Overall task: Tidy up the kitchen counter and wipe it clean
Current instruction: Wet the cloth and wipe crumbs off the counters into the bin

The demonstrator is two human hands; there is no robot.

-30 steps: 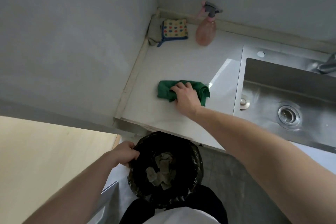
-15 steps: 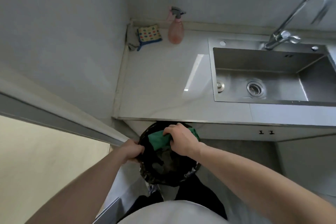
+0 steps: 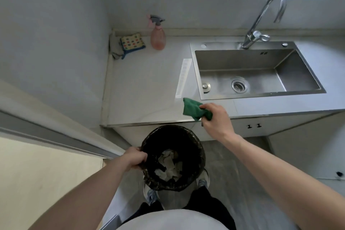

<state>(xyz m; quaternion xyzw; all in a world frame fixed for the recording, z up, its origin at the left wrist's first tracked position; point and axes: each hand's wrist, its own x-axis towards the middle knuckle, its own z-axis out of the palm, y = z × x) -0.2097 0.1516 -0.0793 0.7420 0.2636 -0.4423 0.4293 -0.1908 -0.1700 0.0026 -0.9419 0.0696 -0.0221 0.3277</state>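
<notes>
Our left hand (image 3: 134,157) curls over the near-left rim of the black-lined bin (image 3: 197,147), which holds crumpled paper and sits below the counter (image 3: 145,87) edge. On the counter's far side stand a dotted sponge (image 3: 133,41) and a pink spray bottle (image 3: 158,38). Our right hand (image 3: 217,121) grips the bunched green cloth (image 3: 192,109) over the counter's front edge, left of the sink (image 3: 261,70).
</notes>
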